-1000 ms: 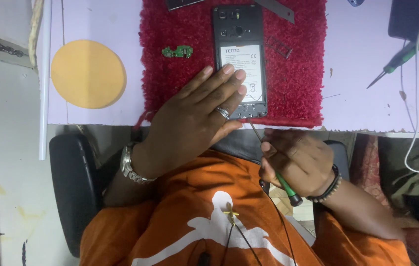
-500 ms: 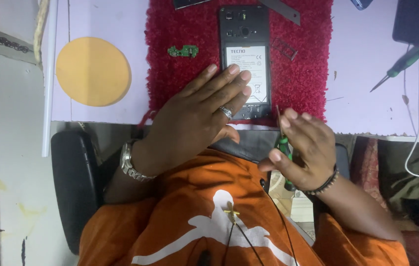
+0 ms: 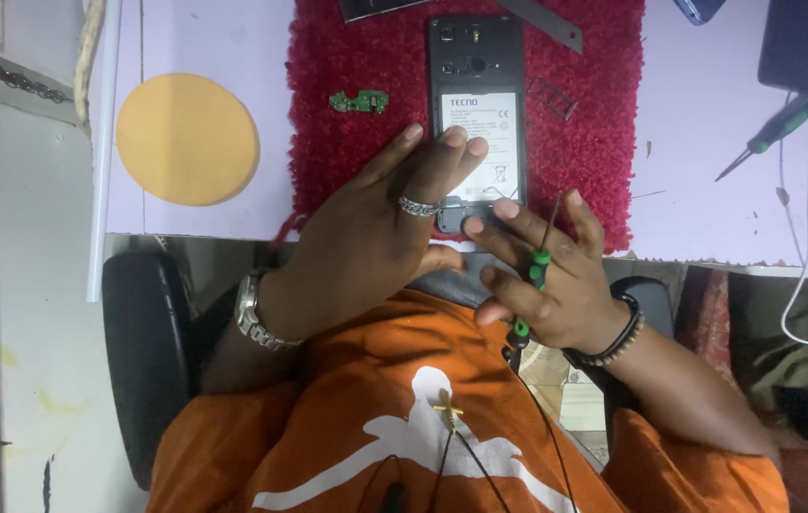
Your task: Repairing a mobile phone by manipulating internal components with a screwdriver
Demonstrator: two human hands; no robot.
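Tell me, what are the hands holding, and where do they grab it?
The right hand holds a small green screwdriver by its handle, fingers wrapped round it. The left hand holds nothing; its fingers rest flat on the opened phone.

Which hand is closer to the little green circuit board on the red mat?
Left. The left hand is just below the green board; the right hand, holding a screwdriver, is farther off.

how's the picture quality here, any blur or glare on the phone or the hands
Head view: light is even and soft, with no harsh shadows on the red mat. The opened phone is sharp, and its pale label shows no glare. The left hand is crisp; the right hand and its green-handled screwdriver look slightly soft. The picture appears turned upside down, the torso at the bottom.
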